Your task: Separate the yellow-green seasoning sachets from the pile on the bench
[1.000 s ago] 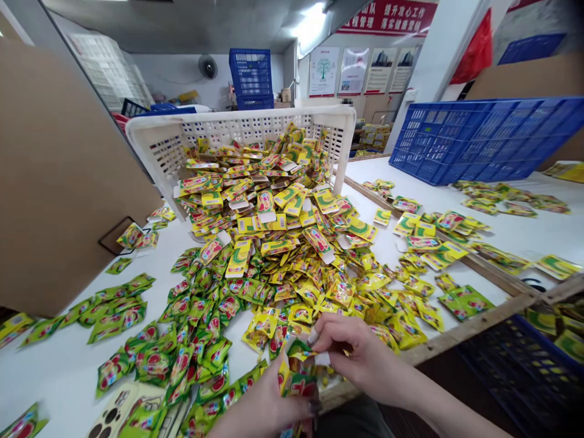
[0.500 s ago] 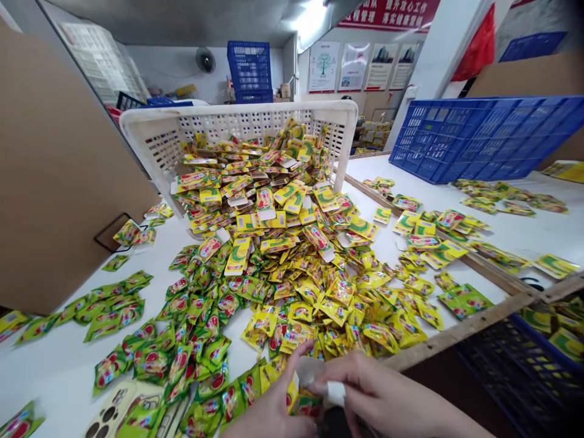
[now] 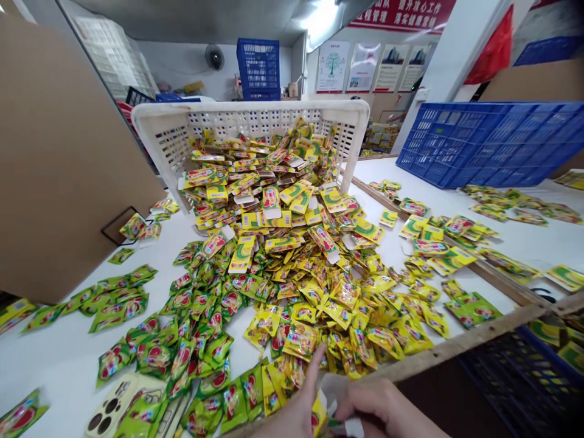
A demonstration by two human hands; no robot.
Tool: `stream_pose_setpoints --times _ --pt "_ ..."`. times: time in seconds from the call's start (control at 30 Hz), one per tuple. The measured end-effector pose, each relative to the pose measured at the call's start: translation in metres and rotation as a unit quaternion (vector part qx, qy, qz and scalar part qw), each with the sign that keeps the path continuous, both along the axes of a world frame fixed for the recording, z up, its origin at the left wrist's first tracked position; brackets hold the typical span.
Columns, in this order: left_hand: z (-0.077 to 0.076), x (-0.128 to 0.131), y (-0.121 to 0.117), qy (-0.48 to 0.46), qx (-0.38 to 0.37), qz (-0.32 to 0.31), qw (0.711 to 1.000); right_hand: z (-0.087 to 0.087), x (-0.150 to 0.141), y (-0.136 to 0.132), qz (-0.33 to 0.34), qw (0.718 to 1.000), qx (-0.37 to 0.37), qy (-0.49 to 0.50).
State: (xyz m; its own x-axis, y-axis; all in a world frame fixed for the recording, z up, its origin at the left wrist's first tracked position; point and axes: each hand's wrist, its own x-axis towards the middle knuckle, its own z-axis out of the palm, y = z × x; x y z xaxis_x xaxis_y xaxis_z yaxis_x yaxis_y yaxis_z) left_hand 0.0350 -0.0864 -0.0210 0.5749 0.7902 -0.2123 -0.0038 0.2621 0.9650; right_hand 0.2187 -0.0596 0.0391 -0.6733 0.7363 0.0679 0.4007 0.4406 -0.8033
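Note:
At the bottom edge of the head view, my left hand is closed around a small yellow carton, its index finger pointing up. My right hand has its fingers bent against the carton's open end, where a pale grey flap stands up. A white patch shows by the right fingertips; whether it is a flap or a finger wrap is unclear. Just beyond the hands lie a heap of yellow candy sachets and, to the left, green watermelon-print sachets.
A tipped white plastic basket spills flat yellow cartons onto the white table. A phone lies front left, partly under sachets. Cardboard stands at left, a blue crate at right. A wooden edge strip borders the front right.
Both hands have moved slightly right and lower with the carton, so less of it shows. The whole scene has shifted a little rightward as the head turned.

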Motion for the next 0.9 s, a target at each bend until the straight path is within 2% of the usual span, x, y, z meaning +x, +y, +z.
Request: stream_pose_setpoints --times 0.07,0.1,0.13,0.17,0.2,0.23,0.27,0.3,0.33,0.4,0.43,0.5,0.6,0.67,0.77,0.83,0.9 --pt "0.018 -0.013 0.0 0.017 0.022 0.056 0.998 0.008 0.022 0.024 -0.049 0.994 0.093 0.037" --pt "0.025 -0.024 -0.001 0.073 0.046 0.105 0.991 0.015 0.039 0.041 -0.101 0.982 0.154 0.041" --pt "0.029 -0.037 -0.002 0.164 0.082 0.163 0.969 0.022 0.056 0.059 -0.169 0.956 0.237 0.027" --pt "0.03 -0.05 -0.004 0.265 0.118 0.219 0.932 0.029 0.074 0.078 -0.249 0.916 0.315 -0.01" --pt "0.029 -0.064 -0.006 0.35 0.156 0.254 0.888 0.036 0.088 0.094 -0.33 0.868 0.362 -0.082" --pt "0.025 -0.076 -0.009 0.417 0.182 0.265 0.85 0.04 0.096 0.106 -0.396 0.819 0.388 -0.148" --pt "0.019 -0.086 -0.012 0.469 0.194 0.263 0.82 0.041 0.097 0.113 -0.424 0.79 0.405 -0.179" --pt "0.012 -0.093 -0.015 0.507 0.202 0.256 0.798 0.038 0.091 0.114 -0.417 0.79 0.41 -0.183" --pt "0.005 -0.097 -0.017 0.532 0.204 0.248 0.784 0.031 0.077 0.11 -0.377 0.817 0.406 -0.162" --pt "-0.005 -0.1 -0.022 0.542 0.209 0.247 0.775 0.007 0.035 0.091 -0.206 0.907 0.359 -0.073" --pt "-0.007 -0.099 -0.023 0.525 0.212 0.26 0.782 -0.008 0.011 0.078 -0.131 0.935 0.32 -0.082" --pt "-0.007 -0.098 -0.024 0.456 0.198 0.308 0.811 -0.036 -0.028 0.054 -0.025 0.955 0.269 -0.118" --pt "0.002 -0.1 -0.021 0.344 0.133 0.394 0.842 -0.062 -0.053 0.039 0.019 0.957 0.26 -0.129" --pt "0.006 -0.103 -0.018 0.32 0.092 0.412 0.848 -0.061 -0.051 0.042 -0.002 0.958 0.269 -0.104" --pt "0.009 -0.099 -0.009 0.318 0.083 0.372 0.868 -0.035 -0.042 0.052 -0.023 0.974 0.217 -0.057" --pt "0.013 -0.091 -0.002 0.305 0.089 0.318 0.893 -0.009 -0.042 0.054 0.049 0.983 0.167 -0.067" --pt "0.021 -0.079 0.004 0.274 0.087 0.264 0.921 0.013 -0.046 0.055 0.15 0.966 0.172 -0.12"
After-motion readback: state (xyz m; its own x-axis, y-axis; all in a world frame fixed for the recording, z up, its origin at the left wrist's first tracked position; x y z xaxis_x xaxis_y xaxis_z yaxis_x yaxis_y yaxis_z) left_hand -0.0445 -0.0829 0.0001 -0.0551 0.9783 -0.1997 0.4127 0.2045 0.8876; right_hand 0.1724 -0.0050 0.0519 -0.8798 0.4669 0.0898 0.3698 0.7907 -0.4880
